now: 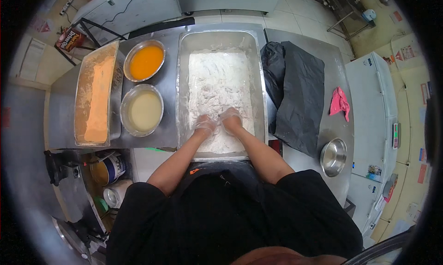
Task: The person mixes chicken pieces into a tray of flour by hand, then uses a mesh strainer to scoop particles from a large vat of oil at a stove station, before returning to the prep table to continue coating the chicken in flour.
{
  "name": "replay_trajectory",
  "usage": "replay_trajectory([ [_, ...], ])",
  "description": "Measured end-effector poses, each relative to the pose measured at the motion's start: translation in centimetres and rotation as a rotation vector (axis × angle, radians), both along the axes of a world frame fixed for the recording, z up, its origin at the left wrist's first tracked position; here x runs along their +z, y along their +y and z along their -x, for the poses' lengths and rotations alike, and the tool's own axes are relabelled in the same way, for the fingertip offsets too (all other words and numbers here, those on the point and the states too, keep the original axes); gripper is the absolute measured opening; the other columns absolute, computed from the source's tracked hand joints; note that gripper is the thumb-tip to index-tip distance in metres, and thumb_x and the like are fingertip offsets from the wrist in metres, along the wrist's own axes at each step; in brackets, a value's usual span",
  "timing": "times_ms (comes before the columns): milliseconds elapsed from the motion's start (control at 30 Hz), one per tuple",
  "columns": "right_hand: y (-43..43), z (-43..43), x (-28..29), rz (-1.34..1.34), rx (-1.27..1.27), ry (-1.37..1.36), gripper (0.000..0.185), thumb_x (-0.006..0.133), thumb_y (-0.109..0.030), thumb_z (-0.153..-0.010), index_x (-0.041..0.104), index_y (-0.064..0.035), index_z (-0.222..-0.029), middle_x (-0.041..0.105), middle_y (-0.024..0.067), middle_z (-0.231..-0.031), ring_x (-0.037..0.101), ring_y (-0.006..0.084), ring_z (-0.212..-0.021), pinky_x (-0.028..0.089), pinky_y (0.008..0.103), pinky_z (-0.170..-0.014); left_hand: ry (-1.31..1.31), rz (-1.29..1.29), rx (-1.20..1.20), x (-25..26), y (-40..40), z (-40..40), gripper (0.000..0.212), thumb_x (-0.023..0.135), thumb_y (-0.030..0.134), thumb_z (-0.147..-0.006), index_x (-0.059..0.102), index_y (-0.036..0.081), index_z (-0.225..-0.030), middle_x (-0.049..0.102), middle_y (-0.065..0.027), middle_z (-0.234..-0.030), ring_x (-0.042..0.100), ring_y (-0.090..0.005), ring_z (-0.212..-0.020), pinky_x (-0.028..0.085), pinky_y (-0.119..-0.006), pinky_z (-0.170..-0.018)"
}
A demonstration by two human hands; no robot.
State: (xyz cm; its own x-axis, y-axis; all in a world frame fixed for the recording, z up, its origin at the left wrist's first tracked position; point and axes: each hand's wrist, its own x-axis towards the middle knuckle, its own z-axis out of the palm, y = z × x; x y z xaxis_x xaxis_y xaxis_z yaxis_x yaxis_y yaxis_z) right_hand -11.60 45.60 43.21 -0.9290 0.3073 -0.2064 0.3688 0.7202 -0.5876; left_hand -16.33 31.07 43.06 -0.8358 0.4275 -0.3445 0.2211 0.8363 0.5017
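A deep rectangular metal pan (261,92) stands before me, holding a bed of white flour-like powder (218,69). Toward the pan's near end the powder is lumpy and disturbed. My left hand (205,124), in a clear plastic glove, presses into it with the fingers curled down. Close on its right is my right hand (231,119), gloved the same way and bent at the wrist. Powder and the backs of the hands hide the fingertips, so whether either hand grips something does not show.
Left of the pan sit a metal bowl of orange liquid (146,62), a bowl of pale yellowish liquid (144,111) and a tub of orange powder (98,102). To the right lie black plastic sheeting (301,92), a pink cloth (340,104) and a steel bowl (333,157).
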Motion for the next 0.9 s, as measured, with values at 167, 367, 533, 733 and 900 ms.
replay_trajectory([
  [167,-1.7,0.3,4.7,0.089,-0.091,-0.107,0.029,0.056,-0.019,-0.073,0.054,0.0005,-0.094,0.056,0.0209,-0.1,0.052,0.0345,-0.099,0.042,0.0396,-0.085,-0.043,-0.007,0.01,3.6,-0.3,-0.4,0.024,0.057,0.02,-0.073,0.063,-0.003,-0.078,0.061,-0.0256,-0.08,0.06,-0.0394,-0.078,0.048,-0.044,-0.069],
  [367,2.5,0.7,3.7,-0.15,0.433,0.012,0.026,0.054,-0.024,-0.075,0.061,0.0007,-0.079,0.06,0.0217,-0.089,0.056,0.0354,-0.086,0.044,0.0402,-0.079,-0.034,0.032,0.071,5.8,0.6,0.8,0.027,0.059,0.024,-0.074,0.063,-0.001,-0.086,0.06,-0.0254,-0.087,0.059,-0.0389,-0.084,0.047,-0.044,-0.074],
  [533,7.0,0.9,8.6,0.071,0.381,-0.122,0.03,0.059,-0.03,-0.076,0.063,-0.0011,-0.082,0.061,0.0215,-0.088,0.059,0.0319,-0.08,0.045,0.0376,-0.071,-0.117,0.025,0.225,11.5,-0.7,3.6,0.04,0.062,0.031,-0.073,0.061,0.003,-0.101,0.059,-0.0251,-0.097,0.058,-0.0376,-0.091,0.046,-0.043,-0.08],
  [733,8.0,2.5,10.8,-0.03,0.296,0.064,0.041,0.061,-0.031,-0.077,0.057,-0.0034,-0.107,0.059,0.0231,-0.097,0.059,0.032,-0.086,0.044,0.0372,-0.075,0.134,0.236,-0.164,11.4,0.7,5.8,0.092,0.072,0.048,-0.06,0.029,0.012,-0.134,0.033,-0.0247,-0.131,0.048,-0.0353,-0.111,0.042,-0.035,-0.091],
  [900,4.3,1.6,3.6,-0.475,0.325,0.223,0.048,0.059,-0.024,-0.073,0.051,-0.0007,-0.115,0.058,0.0237,-0.102,0.058,0.0327,-0.09,0.044,0.0392,-0.077,-0.039,0.474,-0.277,9.5,3.7,3.7,0.118,0.076,0.055,-0.05,0.013,0.01,-0.139,0.022,-0.0231,-0.137,0.039,-0.0353,-0.12,0.036,-0.033,-0.098],
])
